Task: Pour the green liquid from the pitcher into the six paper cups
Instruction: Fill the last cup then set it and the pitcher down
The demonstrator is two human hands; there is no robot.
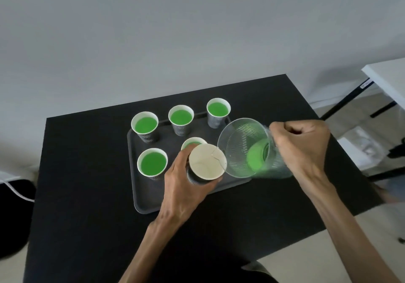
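Observation:
My right hand (300, 149) grips the handle of a clear ribbed pitcher (245, 149), tilted left with a little green liquid pooled near its bottom. Its spout rests just over the rim of an empty paper cup (207, 162), which my left hand (184, 186) holds lifted above the dark tray (144, 203). Three cups filled with green liquid stand in the tray's far row (144, 125) (181, 118) (218, 110). Another full cup (152, 164) stands at the near left. A fifth green-filled cup (192, 143) is partly hidden behind my left hand.
The tray lies on a black table (76, 173) against a pale wall. A white table with black legs (383, 79) stands to the right. A white cable (15, 191) runs over the floor at the left.

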